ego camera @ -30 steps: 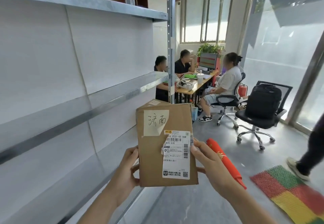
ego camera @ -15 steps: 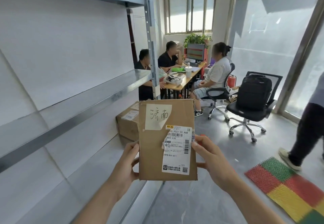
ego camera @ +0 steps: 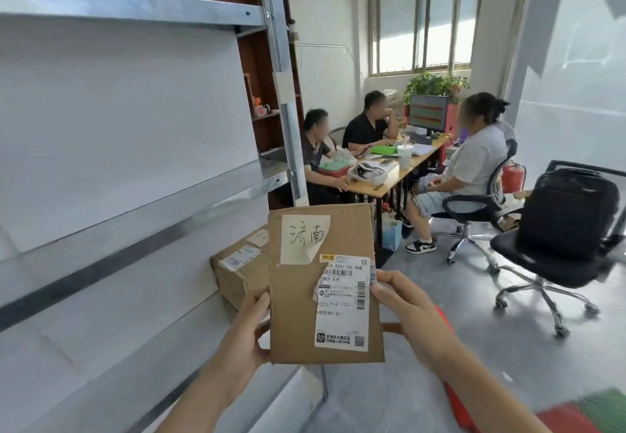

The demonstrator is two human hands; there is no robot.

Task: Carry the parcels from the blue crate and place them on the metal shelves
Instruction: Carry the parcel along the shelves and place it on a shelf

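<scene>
Parcels bound for the metal shelves (ego camera: 142, 215) — we hold one of them, a flat brown cardboard parcel (ego camera: 323, 283), upright at lower centre of the frame, its printed label and a handwritten note facing us. Our left hand (ego camera: 242, 341) clasps the left edge, thumb on the front and fingers curled behind; our right hand (ego camera: 406, 307) pinches the right edge beside the barcodes, thumb across the label. Both hands are closed on the parcel and it hangs clear of every surface.

A second parcel (ego camera: 240, 270), a taped box with its own label, already sits on the lower shelf just behind ours, left of centre. The blue crate is not in view. At upper right, three people sit at a desk (ego camera: 389, 178) and an office chair (ego camera: 555, 260) stands well apart from us.

We judge the step in hand to be the carry's end and the set-down. Done well, it means tipping the parcel toward the left of the frame, leading with its bottom edge onto bare shelf in front of the taped box, keeping clear of the upright post (ego camera: 288, 127). We should keep both grips until the cardboard rests flat or leans steadily — a thin parcel stood on edge may topple. Label outward seems sensible.
</scene>
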